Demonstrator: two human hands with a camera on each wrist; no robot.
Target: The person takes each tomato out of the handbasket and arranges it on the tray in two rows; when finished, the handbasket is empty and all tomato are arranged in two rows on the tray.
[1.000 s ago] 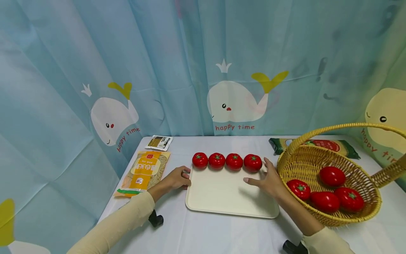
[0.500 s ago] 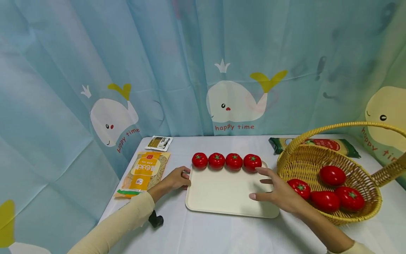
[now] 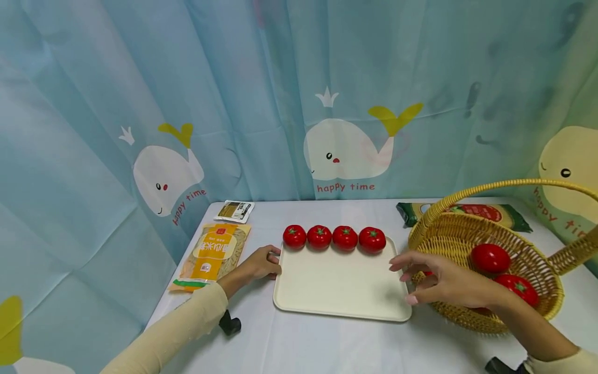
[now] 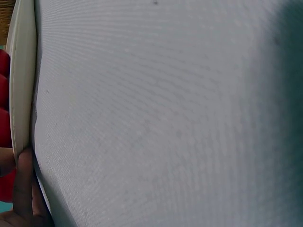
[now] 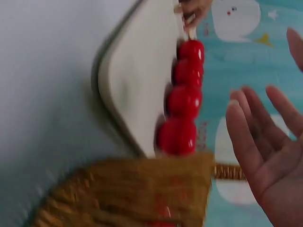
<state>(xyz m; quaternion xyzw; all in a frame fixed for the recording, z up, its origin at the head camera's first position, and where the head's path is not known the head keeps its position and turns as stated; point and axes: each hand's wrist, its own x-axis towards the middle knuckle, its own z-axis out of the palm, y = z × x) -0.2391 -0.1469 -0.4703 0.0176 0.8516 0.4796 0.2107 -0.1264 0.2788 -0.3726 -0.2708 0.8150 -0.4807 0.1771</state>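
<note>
At the left edge of a cream tray (image 3: 336,285), my left hand (image 3: 259,262) pinches the rim; the left wrist view has the thumb and a finger (image 4: 22,184) on either side of it. Several shiny red tomatoes (image 3: 344,238) sit in a row along the tray's far side. My right hand (image 3: 450,280) hovers over the near left rim of a yellow wicker basket (image 3: 441,244), fingers loosely bent, holding nothing. Inside the basket are more tomatoes (image 3: 490,258), some hidden behind the hand. In the right wrist view, the palm and spread fingers (image 5: 241,137) show beside the blurred basket.
A yellow bag of pasta (image 3: 215,254) and a small sachet (image 3: 235,211) lie left of the tray. Behind the basket is a green packet (image 3: 509,218). The basket's tall arched handle (image 3: 504,184) rises at right. A blue curtain (image 3: 261,104) hangs behind the table.
My right hand has left the rightmost tomato on the tray and moved right, toward the basket. The left hand, tray and row of tomatoes stay where they were.
</note>
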